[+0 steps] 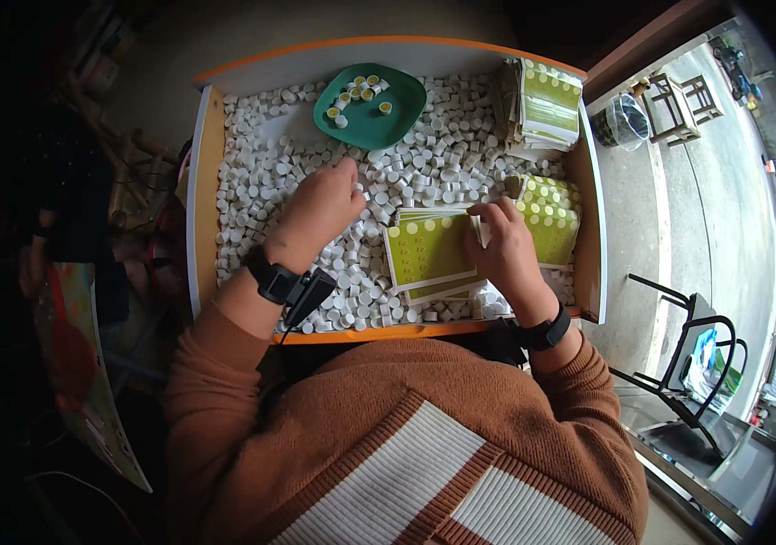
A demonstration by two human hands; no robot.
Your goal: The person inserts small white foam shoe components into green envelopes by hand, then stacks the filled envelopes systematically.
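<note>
Green printed sheets (433, 250) lie in a loose, slightly fanned stack on a bed of white caps (256, 195), between the two hands: the right hand (506, 250) is at the stack's right end, the left hand (326, 202) well apart from it, up and to the left.

Right hand: palm down, fingers bent, thumb and forefinger a little apart over the edge of the sheets. Contact appears likely; cannot tell whether a sheet is pinched. Left hand: half closed, fingers curled, fingertips drawn together just above the caps near the plate; the hand's own back hides whether a cap is held. Both forearms enter from below, elbows bent and angled inward; each wrist carries a black band, the left one with a small dark block and a cable attached.

Materials: sheets flat, glossy-looking, white-bordered, with pale round spots. Caps short, matt white, cylindrical, lying in all directions. Green plate (388, 127), smooth, rounded at the corners, beyond the left hand; on it, a short row of caps with yellow tops and one set apart. Further green sheets are bundled at the right: a thick stack (551, 104) in the far corner and a second stack (556, 222) beside the right hand. All sit in a shallow box (270, 79) with an orange rim.
</note>
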